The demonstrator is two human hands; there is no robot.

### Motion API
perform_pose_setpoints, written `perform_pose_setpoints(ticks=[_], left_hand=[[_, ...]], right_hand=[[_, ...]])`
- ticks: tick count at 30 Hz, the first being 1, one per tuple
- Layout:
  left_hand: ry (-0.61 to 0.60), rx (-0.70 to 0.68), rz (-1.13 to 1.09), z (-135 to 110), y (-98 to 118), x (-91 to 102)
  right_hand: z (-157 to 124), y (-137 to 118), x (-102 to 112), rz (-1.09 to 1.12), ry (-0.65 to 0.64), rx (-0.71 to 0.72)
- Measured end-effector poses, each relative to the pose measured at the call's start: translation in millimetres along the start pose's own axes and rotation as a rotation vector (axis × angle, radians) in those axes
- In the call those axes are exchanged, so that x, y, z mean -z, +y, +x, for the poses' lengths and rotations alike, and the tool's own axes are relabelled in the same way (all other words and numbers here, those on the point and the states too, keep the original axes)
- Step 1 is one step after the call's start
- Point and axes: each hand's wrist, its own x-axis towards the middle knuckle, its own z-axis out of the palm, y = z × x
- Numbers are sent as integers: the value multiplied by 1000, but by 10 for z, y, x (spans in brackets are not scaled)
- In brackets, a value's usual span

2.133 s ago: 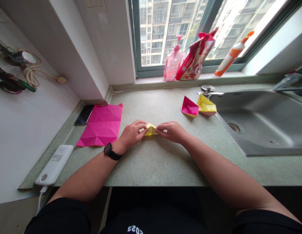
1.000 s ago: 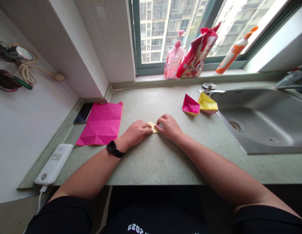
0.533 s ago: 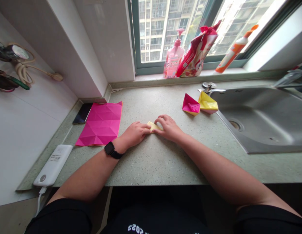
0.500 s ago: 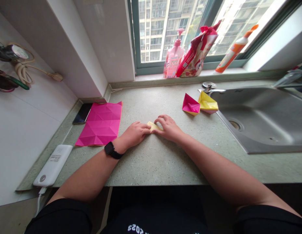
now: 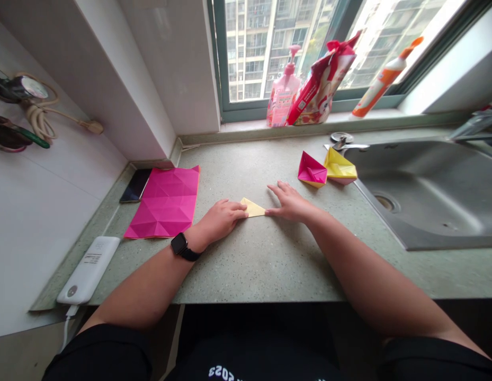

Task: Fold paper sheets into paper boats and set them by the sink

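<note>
Left hand [image 5: 222, 219] resting on near corner of yellow paper triangle [image 5: 252, 208], not gripping; right hand [image 5: 289, 203] open, fingers spread on speckled counter [image 5: 253, 270], just beside triangle's tip.

Home kitchen, prob. in a high-rise apt: stainless sink [image 5: 428, 201] set in speckled stone countertop [image 5: 249, 270]. Pink pump soap bottle [image 5: 283, 92] on window sill [image 5: 246, 126], apt blocks [image 5: 249, 53] outside.
</note>
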Motion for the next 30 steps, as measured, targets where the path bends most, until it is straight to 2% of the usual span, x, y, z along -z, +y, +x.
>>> perform_pose_setpoints(ticks=[4, 7, 10, 12, 18, 24, 30], left_hand=[[-4, 5, 5, -18, 10, 7], [-20, 5, 26, -37, 14, 4], [-46, 8, 58, -41, 18, -12], [-57, 8, 73, -34, 26, -22], [-78, -7, 96, -30, 81, 21], [-153, 44, 122, -47, 134, 119], [-160, 138, 137, -78, 178, 198]], right_hand=[[-19, 54, 104, 92, 18, 46], [-52, -28, 165, 222, 121, 165], [-82, -155, 118, 239, 215, 298], [-89, -231, 25, 198, 236, 334], [-40, -332, -217, 107, 249, 279], [-40, -330, -225, 70, 221, 239], [-53, -342, -193, 56, 185, 232]])
